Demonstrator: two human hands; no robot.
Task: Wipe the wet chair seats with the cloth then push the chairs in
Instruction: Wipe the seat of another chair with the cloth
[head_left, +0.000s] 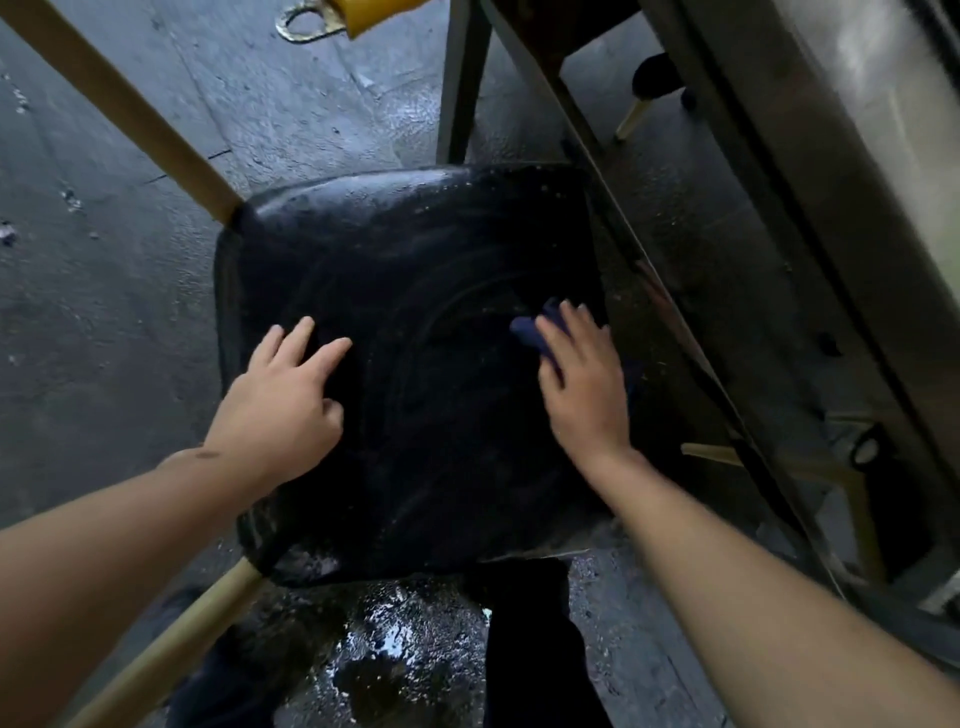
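Observation:
A black padded chair seat (415, 270) fills the middle of the view, shiny and streaked with wet arcs. Its light wooden legs (156, 124) run off to the upper left and lower left. My right hand (582, 384) lies flat on a dark blue cloth (530, 330) near the seat's right edge, fingers straight and pressing it down. The cloth shows only past my fingertips and a little beside my palm. My left hand (291, 395) rests on the left part of the seat with its fingers spread and holds nothing.
A table edge (675, 291) and a metal surface (857, 156) run diagonally close along the seat's right side. Another chair's dark seat and legs (654, 83) stand under the table at the top. The concrete floor (104, 312) is wet, with a puddle (405, 639) below the seat.

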